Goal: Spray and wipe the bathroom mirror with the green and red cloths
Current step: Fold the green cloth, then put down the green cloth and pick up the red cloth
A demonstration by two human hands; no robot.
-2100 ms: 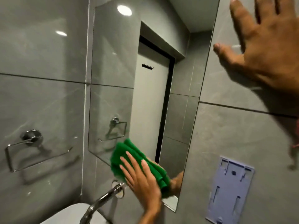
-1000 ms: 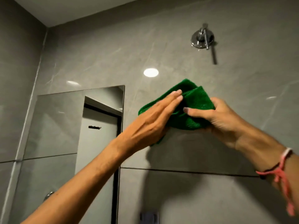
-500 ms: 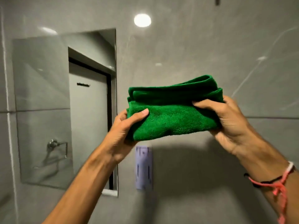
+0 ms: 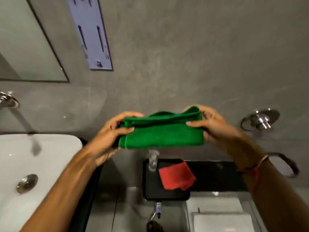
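1. The green cloth (image 4: 161, 131) sits mid-frame, folded into a thick band and stretched level between both hands, clear of every surface. Held this way, the folds stay stacked rather than dropping open.

2. The left hand (image 4: 108, 134) pinches the cloth's left end, thumb on the near face and fingers curled behind. The right hand (image 4: 215, 128) grips the right end the same way. Both are clenched on the fabric, neither is free.

3. The red cloth (image 4: 177, 175) lies flat on a black tray (image 4: 150, 190) below the hands, lower centre of the frame. It looks set aside, within reach for the second wipe.

4. A clear spray bottle (image 4: 153, 159) stands at the tray's upper left corner, just beside the red cloth. Its nozzle is partly hidden by the green cloth's lower edge.

5. The mirror (image 4: 28, 47) is in the upper left, well apart from the hands, so no wiping is under way. Judging by this, the green cloth is being tidied or about to be put down on the counter (image 4: 107, 206).

6. The white basin (image 4: 41, 164) fills the lower left.
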